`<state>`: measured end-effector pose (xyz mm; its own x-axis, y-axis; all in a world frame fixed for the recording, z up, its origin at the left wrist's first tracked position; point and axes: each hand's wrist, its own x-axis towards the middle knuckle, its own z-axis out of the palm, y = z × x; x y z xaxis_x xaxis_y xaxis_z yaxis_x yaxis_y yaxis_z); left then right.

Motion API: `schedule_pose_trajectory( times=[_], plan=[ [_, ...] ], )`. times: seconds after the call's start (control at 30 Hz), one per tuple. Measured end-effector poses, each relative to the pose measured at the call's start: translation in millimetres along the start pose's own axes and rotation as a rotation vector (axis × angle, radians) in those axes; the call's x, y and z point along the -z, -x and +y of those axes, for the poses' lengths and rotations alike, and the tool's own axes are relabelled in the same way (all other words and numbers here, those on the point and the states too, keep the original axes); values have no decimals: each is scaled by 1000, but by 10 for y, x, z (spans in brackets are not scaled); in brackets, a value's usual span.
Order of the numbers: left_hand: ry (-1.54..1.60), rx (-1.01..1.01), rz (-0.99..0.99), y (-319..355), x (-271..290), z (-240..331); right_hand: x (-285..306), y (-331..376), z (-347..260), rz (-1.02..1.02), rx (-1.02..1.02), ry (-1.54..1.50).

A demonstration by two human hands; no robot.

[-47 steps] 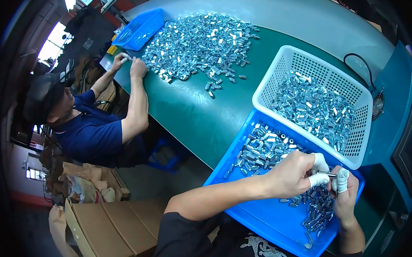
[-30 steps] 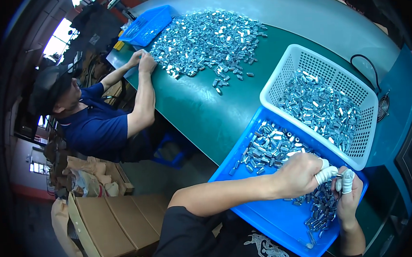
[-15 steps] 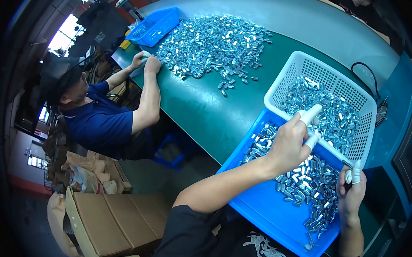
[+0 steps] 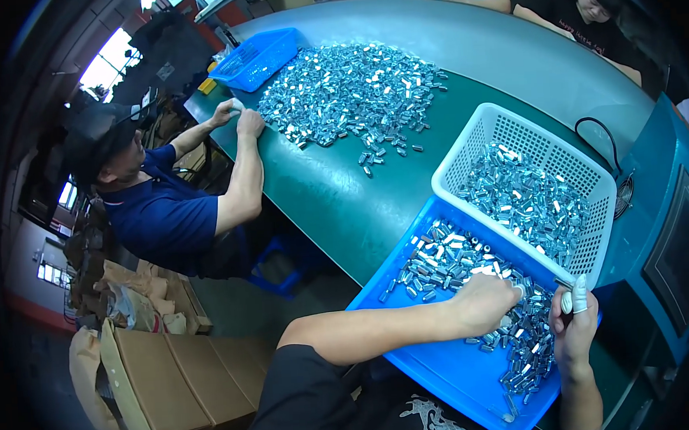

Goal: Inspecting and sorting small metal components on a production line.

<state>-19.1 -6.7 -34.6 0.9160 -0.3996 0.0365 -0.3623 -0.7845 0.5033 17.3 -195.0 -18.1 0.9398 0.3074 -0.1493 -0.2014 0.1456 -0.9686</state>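
Observation:
My left hand (image 4: 485, 305) reaches into the blue tray (image 4: 445, 358), its fingers curled down among small shiny metal pieces (image 4: 433, 265). The fingertips are mostly hidden, and whatever they grip cannot be made out. At the tray's right edge my right hand (image 4: 575, 324), with white covers on the thumb and finger, pinches a small metal piece (image 4: 564, 284) whose end sticks out toward the left. Beyond both hands, a white perforated basket (image 4: 465, 135) overlaps the tray's far rim and holds many similar pieces.
A large heap of metal pieces (image 4: 353, 90) covers the far green table (image 4: 321, 208), with a blue basket (image 4: 254, 56) behind. A co-worker (image 4: 164, 185) sits at the left, hands by the heap. A blue machine (image 4: 656, 222) stands right; cardboard boxes (image 4: 189, 371) lie lower left.
My left hand has moved from above the white basket down into the blue tray, its fingers now curled. My right hand stays near the tray's edge, still pinching the metal piece.

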Motion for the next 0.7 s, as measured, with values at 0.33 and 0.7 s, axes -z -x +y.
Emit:
schedule_pose_trajectory(
  times=[0.33,0.7],
  plan=[
    [-78,66,-227,37,315,48,-4,0,2,-95,-30,-64],
    [-289,148,-256,62,383,-30,7,-15,-103,-152,-80,41]
  ],
)
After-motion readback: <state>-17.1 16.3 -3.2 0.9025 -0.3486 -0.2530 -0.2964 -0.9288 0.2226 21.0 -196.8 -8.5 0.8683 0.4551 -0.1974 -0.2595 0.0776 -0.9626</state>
